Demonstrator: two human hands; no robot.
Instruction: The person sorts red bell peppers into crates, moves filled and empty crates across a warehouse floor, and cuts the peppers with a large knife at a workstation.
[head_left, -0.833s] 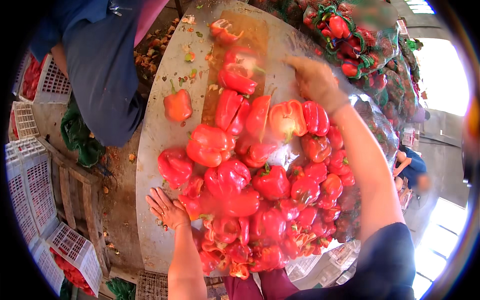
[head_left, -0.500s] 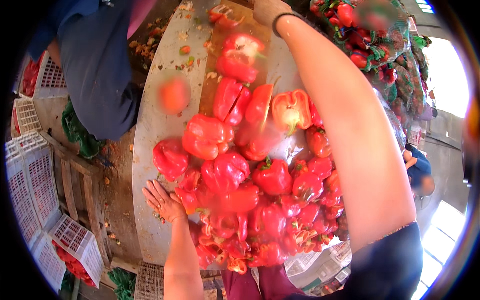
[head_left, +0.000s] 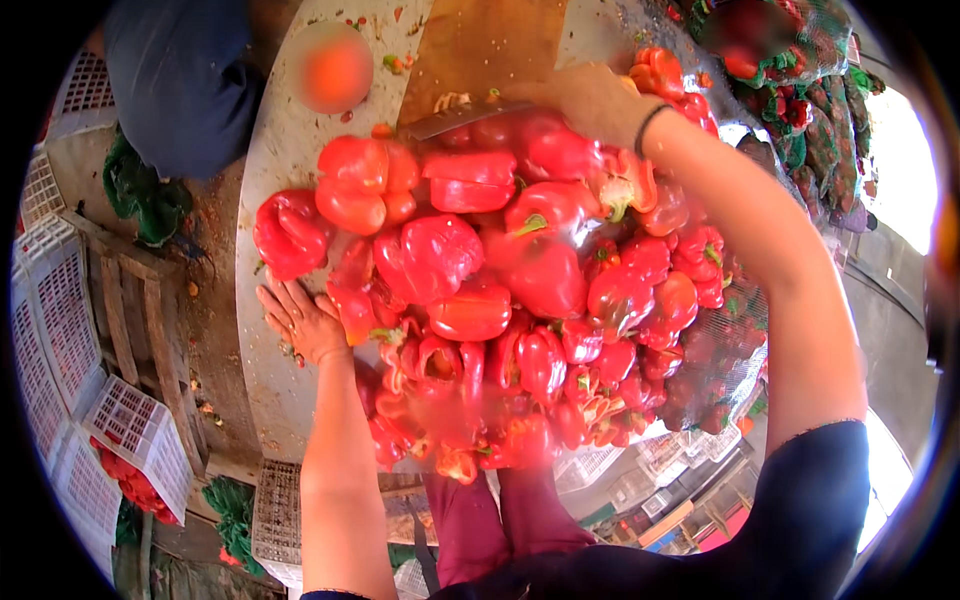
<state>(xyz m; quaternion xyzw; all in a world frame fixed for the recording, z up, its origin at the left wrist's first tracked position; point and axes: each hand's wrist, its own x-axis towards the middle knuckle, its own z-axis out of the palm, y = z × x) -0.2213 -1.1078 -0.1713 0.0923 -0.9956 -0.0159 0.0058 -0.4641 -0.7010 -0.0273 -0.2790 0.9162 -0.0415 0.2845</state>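
A heap of red bell peppers (head_left: 435, 258), some whole and some cut open, covers the middle of the metal table (head_left: 262, 385). My right hand (head_left: 592, 98) is closed on a knife at the heap's far side. The knife's broad blade (head_left: 468, 121) points left along the peppers' far edge, over the near end of a brown cutting board (head_left: 482, 50). Its handle is hidden in my fist. At the heap's left edge my left hand (head_left: 305, 322) lies with fingers spread, beside a pepper (head_left: 293, 234) and on the tabletop.
White plastic crates (head_left: 140, 425), some with red peppers, stand at the left by a wooden pallet (head_left: 165, 345). A person in dark blue clothes (head_left: 180, 85) is at the far left. Green mesh sacks of peppers (head_left: 790, 110) are piled at the far right.
My right hand has come nearer with the knife, and peppers on the board have shifted toward me into the heap. The view has moved; my left hand still lies by the heap.
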